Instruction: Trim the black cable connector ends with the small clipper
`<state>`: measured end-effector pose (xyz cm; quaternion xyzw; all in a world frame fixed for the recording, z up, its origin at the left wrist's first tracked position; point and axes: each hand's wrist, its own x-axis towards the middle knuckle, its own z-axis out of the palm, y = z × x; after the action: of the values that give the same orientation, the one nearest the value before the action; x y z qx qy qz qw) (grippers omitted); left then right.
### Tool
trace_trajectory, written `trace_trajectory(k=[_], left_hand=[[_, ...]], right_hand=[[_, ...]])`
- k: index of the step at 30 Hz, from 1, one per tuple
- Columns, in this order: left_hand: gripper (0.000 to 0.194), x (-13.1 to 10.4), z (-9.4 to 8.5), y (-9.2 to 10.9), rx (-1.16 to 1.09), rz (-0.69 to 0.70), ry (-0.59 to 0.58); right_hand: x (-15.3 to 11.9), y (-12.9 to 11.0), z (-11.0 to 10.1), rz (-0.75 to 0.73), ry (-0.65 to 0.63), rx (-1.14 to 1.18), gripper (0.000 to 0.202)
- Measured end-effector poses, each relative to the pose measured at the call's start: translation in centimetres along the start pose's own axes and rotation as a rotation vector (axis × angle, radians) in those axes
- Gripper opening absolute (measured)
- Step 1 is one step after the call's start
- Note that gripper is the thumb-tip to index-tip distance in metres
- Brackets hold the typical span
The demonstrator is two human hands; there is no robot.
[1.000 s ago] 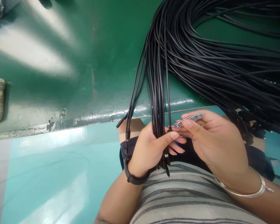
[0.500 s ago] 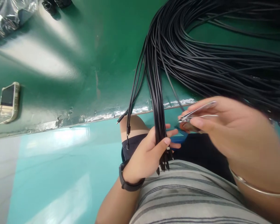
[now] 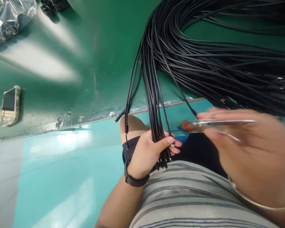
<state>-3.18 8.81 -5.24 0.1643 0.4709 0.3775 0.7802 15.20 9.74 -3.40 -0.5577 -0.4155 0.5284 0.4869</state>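
Green tabletop (image 3: 85, 63), turquoise floor (image 3: 57, 177): left fingers (image 3: 165, 144) clasp cables (image 3: 154, 118), right fingers (image 3: 228, 114) pinch silver clippers (image 3: 228, 122).

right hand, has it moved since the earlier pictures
Yes, to the right: the right hand, with the metal clipper in it, is now farther right of the handheld device than a second ago.

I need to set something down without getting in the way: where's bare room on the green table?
The widest bare patch of green table lies between the handheld device, left, and the black cables. A smaller one shows inside the cables' bend. The right side is crowded with cables; some hang over the edge into the left hand.
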Motion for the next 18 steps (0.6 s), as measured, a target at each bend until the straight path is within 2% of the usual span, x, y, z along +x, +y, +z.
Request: trace_trajectory(k=[2, 3, 7, 18], left_hand=[[0.026, -0.2, 0.3, -0.1, -0.003, 0.04, 0.021], [0.026, -0.3, 0.5, -0.1, 0.0, 0.058, 0.03], [0.026, -0.4, 0.9, 0.0, 0.031, 0.118, 0.06], [0.017, -0.4, 1.3, 0.2, 0.029, 0.146, 0.046]], right_hand=[[-0.5, 0.3, 1.3, 0.06, -0.121, 0.097, 0.012], [-0.5, 0.5, 1.8, 0.103, -0.157, 0.146, 0.009], [0.3, 1.3, 2.3, 0.256, -0.194, 0.289, 0.01], [0.4, 1.2, 2.4, 0.23, -0.175, 0.27, 0.009]])
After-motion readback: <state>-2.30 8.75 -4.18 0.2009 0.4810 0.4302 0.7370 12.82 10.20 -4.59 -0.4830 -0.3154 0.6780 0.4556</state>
